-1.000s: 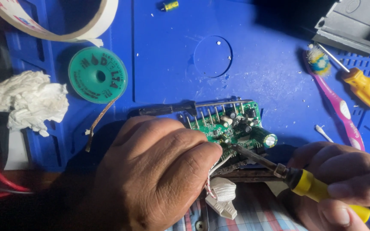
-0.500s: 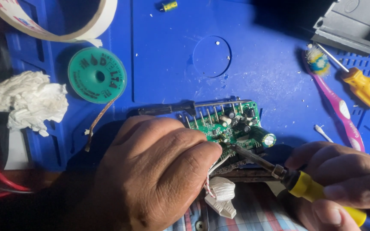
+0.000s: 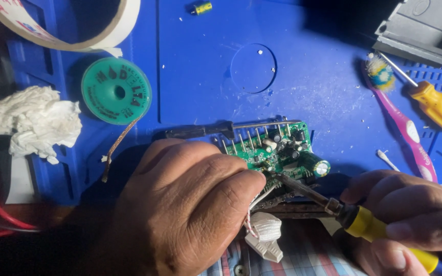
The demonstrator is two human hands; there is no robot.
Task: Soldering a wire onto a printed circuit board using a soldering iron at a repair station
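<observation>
A blue mat (image 3: 303,102) lies under my work. My left hand (image 3: 180,209) curls shut over the board (image 3: 277,151), pinning it at the mat's near edge; my right hand (image 3: 410,214) grips the iron (image 3: 333,207), tip on the board. The board looks light, stiff and fragile, best held by its edges. No containers show.

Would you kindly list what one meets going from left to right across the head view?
Crumpled white tissue → green solder-wick spool → left hand → green circuit board → pink toothbrush → yellow-handled screwdriver.
</observation>
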